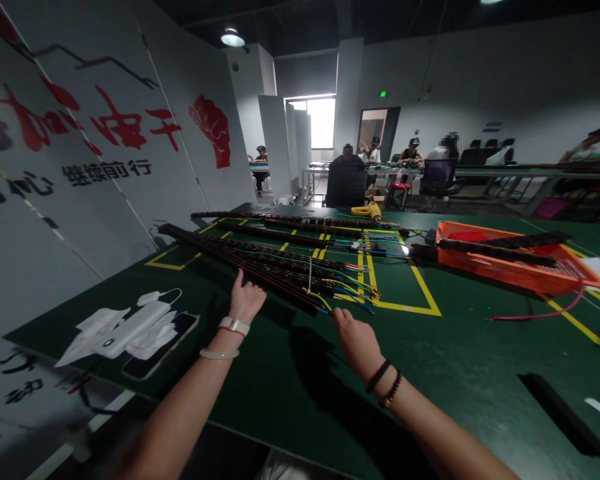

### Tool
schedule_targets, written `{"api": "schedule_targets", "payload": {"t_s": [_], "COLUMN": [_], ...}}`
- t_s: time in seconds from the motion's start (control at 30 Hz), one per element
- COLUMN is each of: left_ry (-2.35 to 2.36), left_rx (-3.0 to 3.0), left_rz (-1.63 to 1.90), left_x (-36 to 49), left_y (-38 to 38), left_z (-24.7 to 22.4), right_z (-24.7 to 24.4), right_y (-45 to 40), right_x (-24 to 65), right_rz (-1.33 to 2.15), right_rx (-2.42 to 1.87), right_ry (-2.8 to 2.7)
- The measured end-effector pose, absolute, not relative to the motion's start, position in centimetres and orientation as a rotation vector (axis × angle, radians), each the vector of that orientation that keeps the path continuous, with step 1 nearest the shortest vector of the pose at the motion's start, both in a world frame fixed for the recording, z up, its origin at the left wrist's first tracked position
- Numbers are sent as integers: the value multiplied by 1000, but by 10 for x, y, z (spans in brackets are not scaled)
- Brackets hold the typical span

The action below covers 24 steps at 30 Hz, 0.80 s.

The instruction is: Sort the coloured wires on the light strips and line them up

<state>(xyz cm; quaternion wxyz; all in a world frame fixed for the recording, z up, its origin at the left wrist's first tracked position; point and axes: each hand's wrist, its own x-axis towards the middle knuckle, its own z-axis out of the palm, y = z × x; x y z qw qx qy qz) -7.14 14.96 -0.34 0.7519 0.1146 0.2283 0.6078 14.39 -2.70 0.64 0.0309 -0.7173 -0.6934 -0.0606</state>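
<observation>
Several long dark wire harnesses (280, 267) lie side by side on a green table (290, 373). Coloured wire ends fan out at their right. My left hand (249, 298) is closed at the near edge of the closest harness, around its middle, with the thumb laid along it; the fingertips are partly hidden. At that harness's right end, my right hand (356, 337) pinches the yellow and blue wire ends (325, 303). A white tie (309, 275) stands up from the bundle near these ends.
An orange basket (510, 277) holding dark sleeved lengths stands at right, a red cable (535, 316) hanging from it. A yellow heat gun (370, 211) lies at the back. Left are a phone (163, 347) and white device (135, 327). People sit at far tables.
</observation>
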Motion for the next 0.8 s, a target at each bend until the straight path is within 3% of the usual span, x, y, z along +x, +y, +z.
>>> {"api": "schedule_targets", "payload": {"t_s": [0.27,0.53,0.67,0.8], "left_ry": [608,962,890,735], "left_rx": [188,191,535,1030], "left_rz": [1360,1214,1356,976], "left_x": [-85,-101,-87,-57], "left_y": [120,85,48,20], "left_z": [-30,-14,13,32], "right_z": [-5,-23,-28,-32], "right_y": [-39,-33,-30,-32], "right_x": [137,160,182,210], "right_rz": [-121,50,174,400], "right_rx": [-2101,-2100,-1944,-1834], "right_ry": [-2232,-2333,-2258,-2081]}}
